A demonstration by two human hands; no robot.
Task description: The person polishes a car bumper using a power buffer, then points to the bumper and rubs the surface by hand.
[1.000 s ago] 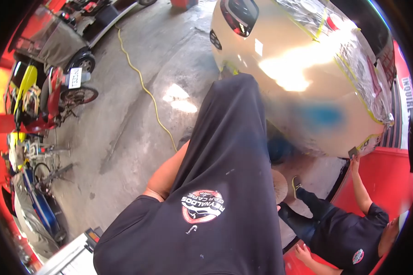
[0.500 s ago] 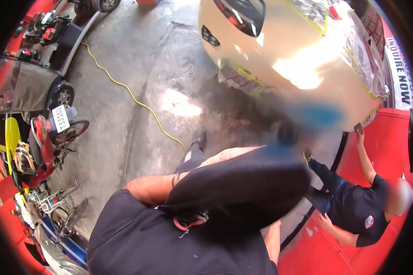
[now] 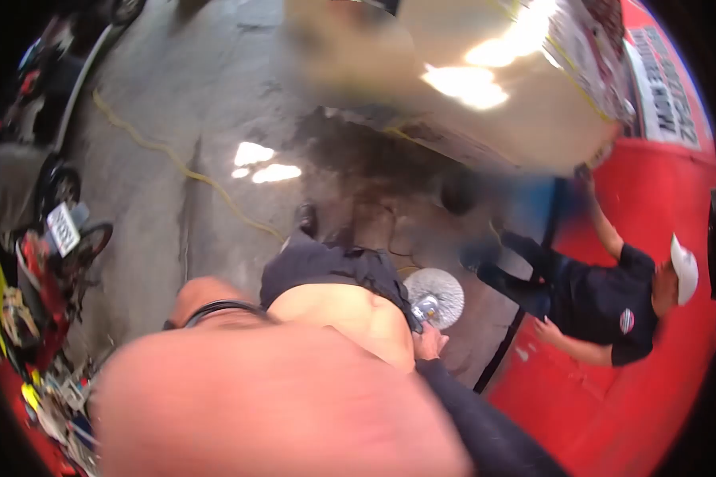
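My left hand point(image 3: 270, 397) fills the bottom of the view, very close to the camera and blurred. A black band point(image 3: 219, 308) circles its wrist, and its fingers cannot be made out. Lower down, my right hand point(image 3: 429, 342) is closed at a polisher point(image 3: 427, 308) with a round, white, fluffy pad point(image 3: 445, 288); the tool hangs beside my right hip, and most of its body is hidden. Dark cloth point(image 3: 485, 413) lies along my right arm. My bare belly point(image 3: 342, 310) shows above dark clothing point(image 3: 318, 266).
A beige car point(image 3: 517, 103) with masked parts stands ahead. On the right, a person point(image 3: 589, 294) in a white cap reaches toward it beside a red wall point(image 3: 652, 199). A yellow cord point(image 3: 163, 151) crosses the concrete floor point(image 3: 239, 87). Motorbikes point(image 3: 44, 274) line the left.
My left hand has come up close to the camera. The dark shirt that bulged up in front has moved away, baring my belly. The polisher and my right hand have come into view.
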